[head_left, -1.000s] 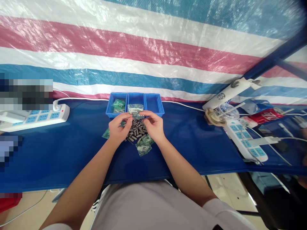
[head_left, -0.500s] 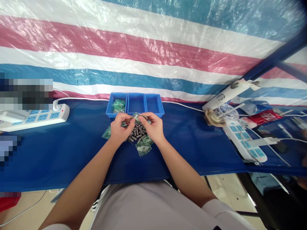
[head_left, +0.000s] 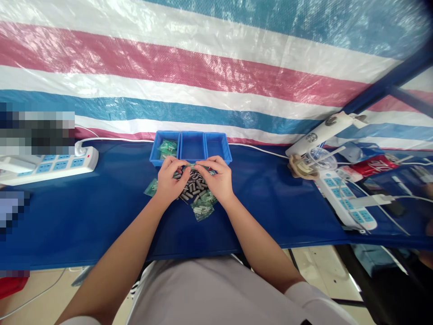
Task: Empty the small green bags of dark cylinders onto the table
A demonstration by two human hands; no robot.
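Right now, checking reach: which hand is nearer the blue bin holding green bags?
Left. The left hand sits just in front of that blue bin; the right hand lies farther right, before the third bin.

So the left grip [head_left: 171,181] and right grip [head_left: 219,180] are pinched together on a little clear bag [head_left: 192,167], right above a pile [head_left: 194,187] of small dark cylinders on the blue desk [head_left: 101,203]. A few greenish baggies [head_left: 203,210] lie around the pile, and just behind the grips sit three blue bins [head_left: 219,146] in a row, the leftmost holding more baggies. There's a white power strip [head_left: 50,164] off to the left, plus a striped tarp [head_left: 203,67] behind it all.
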